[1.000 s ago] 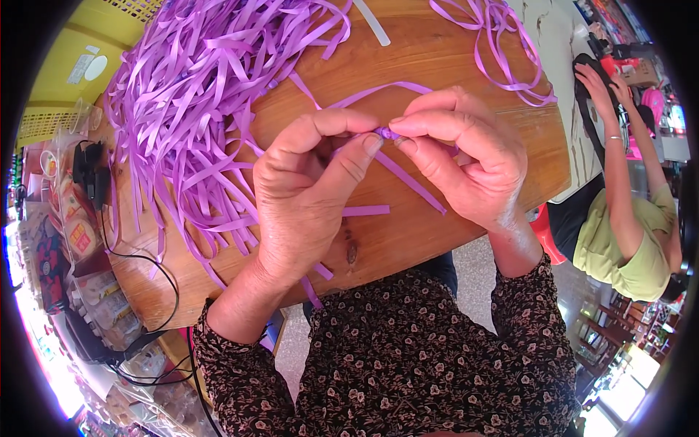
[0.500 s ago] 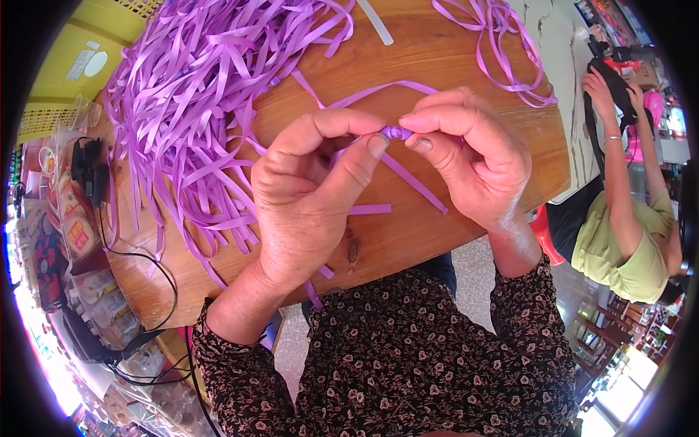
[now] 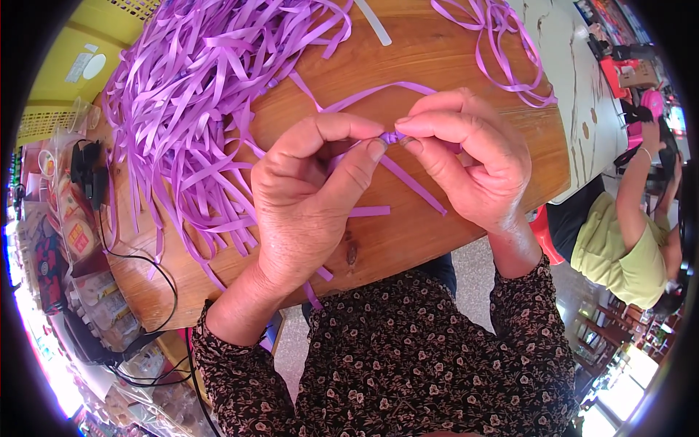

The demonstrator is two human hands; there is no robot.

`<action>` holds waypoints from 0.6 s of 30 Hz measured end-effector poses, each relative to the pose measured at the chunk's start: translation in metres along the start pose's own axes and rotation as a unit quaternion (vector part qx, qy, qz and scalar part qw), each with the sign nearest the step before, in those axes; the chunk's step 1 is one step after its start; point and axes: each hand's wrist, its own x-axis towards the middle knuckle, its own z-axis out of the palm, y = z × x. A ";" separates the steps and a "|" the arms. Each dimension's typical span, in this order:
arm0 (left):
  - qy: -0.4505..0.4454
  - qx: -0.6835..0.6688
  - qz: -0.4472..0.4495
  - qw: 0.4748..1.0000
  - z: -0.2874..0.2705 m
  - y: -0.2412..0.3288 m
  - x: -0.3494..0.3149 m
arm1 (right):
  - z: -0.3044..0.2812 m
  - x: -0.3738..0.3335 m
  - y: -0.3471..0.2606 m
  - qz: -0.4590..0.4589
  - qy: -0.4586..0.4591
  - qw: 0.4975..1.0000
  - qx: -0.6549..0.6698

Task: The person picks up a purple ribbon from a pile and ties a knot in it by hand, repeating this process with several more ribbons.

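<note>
A knotted purple ribbon (image 3: 392,137) is pinched between my two hands above the wooden table (image 3: 510,146). My left hand (image 3: 309,189) grips one side of the small knot with thumb and forefinger. On the knot's other side, the thumb and forefinger of my right hand (image 3: 477,160) are closed. Loose ribbon tails trail from the knot, one slanting down to the right. What lies inside both palms is mostly hidden. A large heap of purple ribbons (image 3: 196,95) spreads left of my hands, some with knots in them.
A smaller bunch of purple ribbons (image 3: 502,51) lies at the far right, near a pale strip (image 3: 375,22). A yellow crate (image 3: 62,65) stands far left. A black cable (image 3: 171,280) crosses the left table edge. Another person (image 3: 626,247) works at the white table (image 3: 575,95).
My fingertips have drawn slightly closer together over the knot, covering more of it. The other person's arms have moved away from the white table's edge, taking a black item along.
</note>
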 end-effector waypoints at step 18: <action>0.002 0.017 0.058 0.998 0.002 -0.004 -0.007 | 0.000 -0.001 -0.002 -0.053 -0.018 0.998 -0.008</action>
